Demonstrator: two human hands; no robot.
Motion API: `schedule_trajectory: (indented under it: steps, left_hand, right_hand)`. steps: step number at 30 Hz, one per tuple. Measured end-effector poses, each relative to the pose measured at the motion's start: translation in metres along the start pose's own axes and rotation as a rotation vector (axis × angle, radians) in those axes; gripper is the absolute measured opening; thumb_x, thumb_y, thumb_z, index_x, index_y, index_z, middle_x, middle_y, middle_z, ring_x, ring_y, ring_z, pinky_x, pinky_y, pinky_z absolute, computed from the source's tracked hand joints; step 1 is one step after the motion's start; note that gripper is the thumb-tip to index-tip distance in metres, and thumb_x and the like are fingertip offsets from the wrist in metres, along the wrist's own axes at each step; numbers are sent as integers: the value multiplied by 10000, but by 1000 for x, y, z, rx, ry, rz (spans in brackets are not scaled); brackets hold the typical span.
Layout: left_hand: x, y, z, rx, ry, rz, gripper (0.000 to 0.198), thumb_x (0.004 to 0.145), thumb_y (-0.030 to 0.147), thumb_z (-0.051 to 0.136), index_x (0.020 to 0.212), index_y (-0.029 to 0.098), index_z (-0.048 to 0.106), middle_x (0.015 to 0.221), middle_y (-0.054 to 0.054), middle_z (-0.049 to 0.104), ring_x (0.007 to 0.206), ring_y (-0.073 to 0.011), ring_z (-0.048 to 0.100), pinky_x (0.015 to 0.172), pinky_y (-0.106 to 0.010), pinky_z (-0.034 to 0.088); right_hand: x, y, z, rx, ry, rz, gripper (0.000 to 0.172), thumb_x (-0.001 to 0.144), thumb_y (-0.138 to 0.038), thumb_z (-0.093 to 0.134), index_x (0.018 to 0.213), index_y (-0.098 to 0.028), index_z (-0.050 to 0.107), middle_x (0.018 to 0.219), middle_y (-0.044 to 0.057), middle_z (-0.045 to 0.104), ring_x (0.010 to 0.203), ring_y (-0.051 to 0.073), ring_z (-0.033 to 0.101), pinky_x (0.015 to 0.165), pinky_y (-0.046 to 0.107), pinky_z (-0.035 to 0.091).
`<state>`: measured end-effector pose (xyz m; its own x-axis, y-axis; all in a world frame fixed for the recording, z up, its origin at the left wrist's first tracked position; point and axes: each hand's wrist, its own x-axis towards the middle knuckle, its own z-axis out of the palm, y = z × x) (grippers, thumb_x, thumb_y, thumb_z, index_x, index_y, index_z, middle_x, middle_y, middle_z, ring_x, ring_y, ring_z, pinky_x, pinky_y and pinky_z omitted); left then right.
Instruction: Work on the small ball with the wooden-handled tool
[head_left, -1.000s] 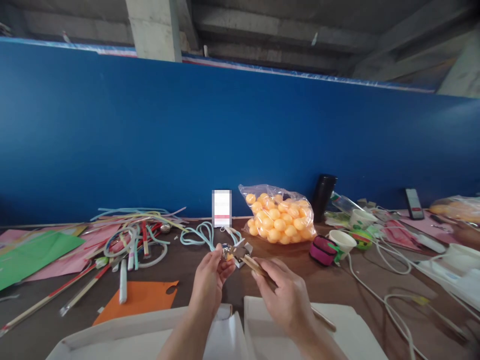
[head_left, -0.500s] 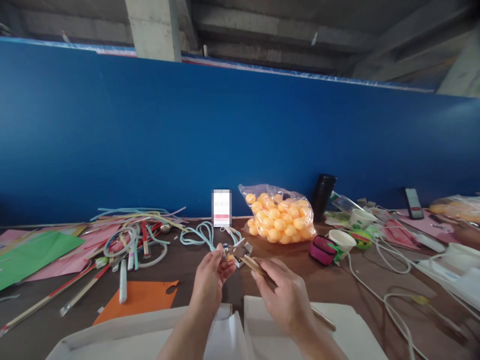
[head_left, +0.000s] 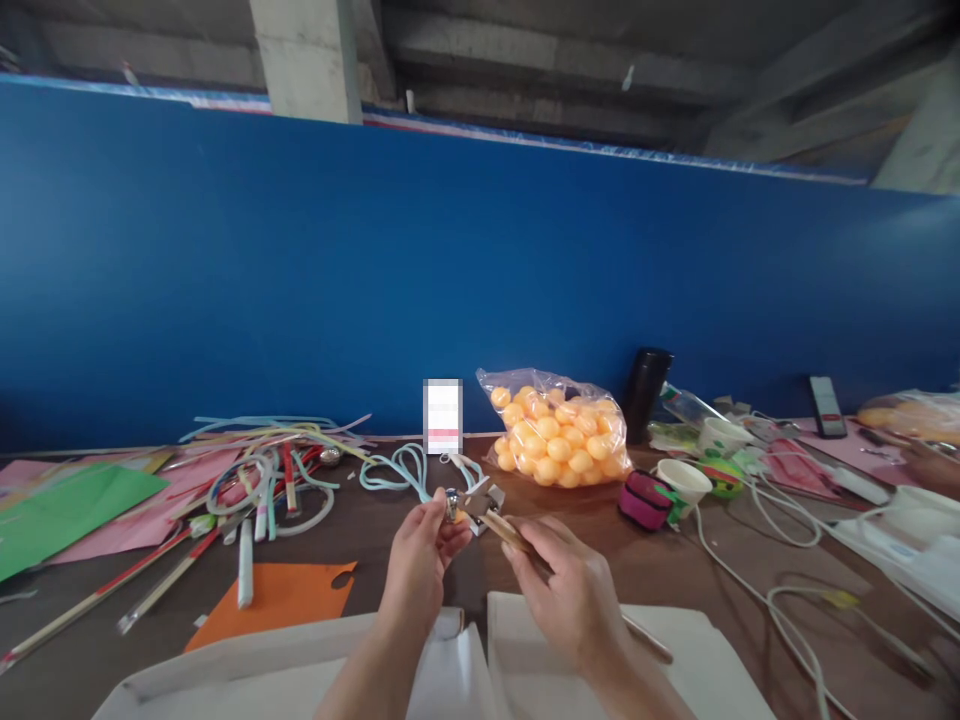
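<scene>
Pinching so small a piece leaves little margin: the shiny silver rounded metal piece [head_left: 451, 504] could, I judge, pop out of my left hand [head_left: 418, 562] if my fingertips slide on its smooth surface or the slim tan wooden stick [head_left: 502, 526] knocks it. It might then drop to the dark brown tabletop [head_left: 637, 575] or roll behind the small open grey-white box [head_left: 493, 496] just beyond my fingers. A loose grip on the stick could also let its tip skid sideways. My left thumb and fingers are drawn nearly together around the metal piece, in front of me and left of the stick's tip. My right hand [head_left: 571, 585] is closed round the stick, its tip angled toward my left fingertips; whether tip and metal touch, I cannot tell.
</scene>
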<state>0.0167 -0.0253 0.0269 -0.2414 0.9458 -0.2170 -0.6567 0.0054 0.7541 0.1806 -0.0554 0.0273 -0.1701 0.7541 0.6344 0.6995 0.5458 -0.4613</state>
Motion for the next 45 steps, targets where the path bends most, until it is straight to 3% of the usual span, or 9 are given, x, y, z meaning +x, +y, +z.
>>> schedule_trajectory:
  steps: [16,34,41,45]
  left_hand:
    - [-2,0,0,-12,-14,4,200,737,264,728,730,129,582,636,-22,608,561,-118,627,559,-228,547]
    - [2,-1,-2,-77,-6,-24,131,799,239,663,783,126,599,644,-30,625,553,-113,630,563,-223,550]
    - [0,-1,-3,-68,-23,-3,215,804,244,657,991,138,644,695,-23,624,544,-87,604,565,-209,546]
    - [0,-1,-4,-52,-68,-18,264,791,280,674,1010,134,661,742,-41,639,569,-88,608,591,-212,553]
  right_hand:
    - [0,1,0,0,-7,4,248,876,-218,518,1075,-230,666,953,58,693,829,173,662,784,251,513]
    - [1,0,-1,-13,2,22,235,869,-217,529,1058,-227,670,968,54,696,864,176,666,801,252,513]
    - [0,0,1,29,12,-18,258,890,-227,498,1093,-217,657,975,78,689,864,184,660,802,263,517]
    - [0,-1,1,16,-12,-20,250,875,-204,509,1070,-233,664,955,61,691,842,178,660,778,251,517]
